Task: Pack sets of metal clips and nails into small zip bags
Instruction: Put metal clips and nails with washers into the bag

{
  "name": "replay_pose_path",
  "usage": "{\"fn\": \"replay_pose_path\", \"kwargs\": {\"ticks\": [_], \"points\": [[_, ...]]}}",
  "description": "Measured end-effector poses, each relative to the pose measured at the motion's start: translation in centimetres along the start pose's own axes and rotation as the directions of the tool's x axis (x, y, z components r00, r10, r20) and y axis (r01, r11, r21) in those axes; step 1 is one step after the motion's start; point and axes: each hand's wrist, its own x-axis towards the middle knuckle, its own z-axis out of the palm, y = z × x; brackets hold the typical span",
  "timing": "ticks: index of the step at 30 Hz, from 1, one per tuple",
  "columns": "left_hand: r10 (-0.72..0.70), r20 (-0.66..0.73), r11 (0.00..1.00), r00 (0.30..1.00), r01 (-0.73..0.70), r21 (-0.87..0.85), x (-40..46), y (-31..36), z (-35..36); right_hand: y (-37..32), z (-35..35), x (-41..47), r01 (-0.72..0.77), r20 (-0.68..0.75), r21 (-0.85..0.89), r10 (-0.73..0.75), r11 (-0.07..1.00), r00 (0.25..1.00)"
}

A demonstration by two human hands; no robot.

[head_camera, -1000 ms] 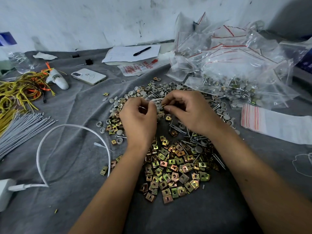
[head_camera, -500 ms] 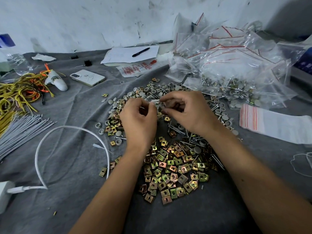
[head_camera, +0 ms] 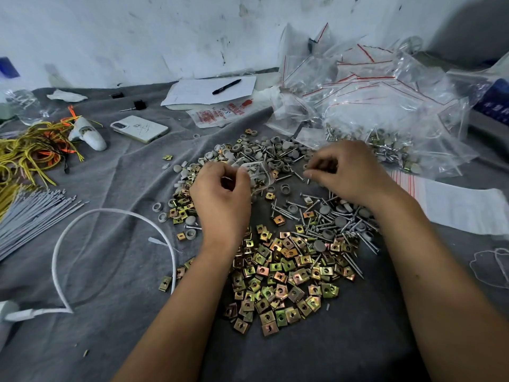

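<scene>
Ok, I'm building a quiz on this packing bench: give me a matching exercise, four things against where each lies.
Things:
1. pen
2. phone
3. metal clips
4. cable ties

Places:
A. heaped on the cloth nearest the camera, between the forearms
B. on the sheet of paper by the wall
C. bundled at the left edge
D. on the cloth beside the yellow wires, in front of the paper

Pairs: 1-B, 2-D, 3-A, 4-C

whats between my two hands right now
In the head view, the small zip bag held by the left hand juts into the gap; past it lie loose nails and grey caps before the right hand.
</scene>
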Motion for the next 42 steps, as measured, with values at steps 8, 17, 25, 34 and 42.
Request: {"fn": "replay_pose_path", "kwargs": {"ticks": [8,17,25,34,42], "points": [[0.003,-0.007,1.0,1.0,-0.003,-0.002,0.0,0.0,0.0,0.7,-1.5,-0.2,-0.059,0.377,0.02,0.047,0.998,0.925],[-0.01,0.013,1.0,1.0,0.01,-0.005,-0.1,0.1,0.0,0.2,-0.5,-0.3,-0.079,0.413,0.029,0.06,0.996,0.909],[-0.021,0.021,1.0,1.0,0.022,-0.012,0.0,0.1,0.0,-0.5,-0.3,-0.1,-0.012,0.118,0.105,-0.001,0.994,0.993],[-0.023,0.018,1.0,1.0,0.023,-0.004,0.1,-0.1,0.1,-0.6,-1.3,-0.8,-0.046,0.553,0.063,0.003,0.997,0.833],[-0.005,0.033,1.0,0.999,0.006,-0.011,0.0,0.0,0.2,-2.4,0.8,-0.2,0.048,0.191,0.264,-0.101,0.963,0.976]]}}
